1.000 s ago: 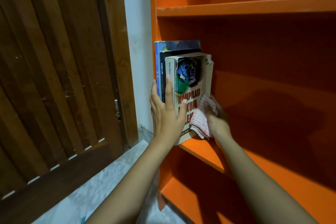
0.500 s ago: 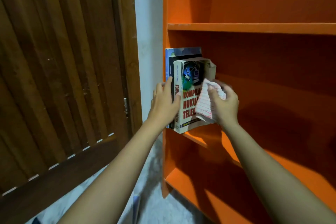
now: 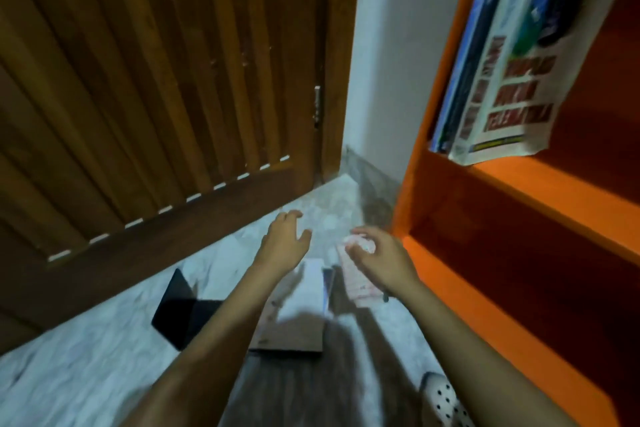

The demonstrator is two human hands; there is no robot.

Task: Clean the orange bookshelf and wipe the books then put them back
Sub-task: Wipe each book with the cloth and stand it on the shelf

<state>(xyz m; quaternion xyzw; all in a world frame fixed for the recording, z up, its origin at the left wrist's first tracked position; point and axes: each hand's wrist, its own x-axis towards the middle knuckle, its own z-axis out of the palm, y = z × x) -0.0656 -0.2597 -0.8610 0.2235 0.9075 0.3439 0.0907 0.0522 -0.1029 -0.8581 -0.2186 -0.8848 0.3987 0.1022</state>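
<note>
The orange bookshelf [image 3: 512,191] fills the right side. Three books [image 3: 498,80] stand at the left end of its upper shelf, the outer one white with red lettering. My left hand [image 3: 284,243] hovers low over the floor, fingers spread and empty. Beside it my right hand [image 3: 381,256] holds a red-and-white checked cloth [image 3: 353,284] that hangs down. Under my hands a pile of books [image 3: 298,315] lies on the floor, a pale one on top of a brown one.
A dark wooden slatted door [image 3: 156,80] stands at the left. A black bookend-like object [image 3: 183,305] lies on the pale marble floor [image 3: 86,364]. A white spotted slipper [image 3: 440,399] shows at the bottom. The lower shelf compartment [image 3: 502,270] holds nothing visible.
Both hands have left the white book on the shelf and dropped to floor level. My view has tilted down to the books on the floor. The cloth stays in my right hand.
</note>
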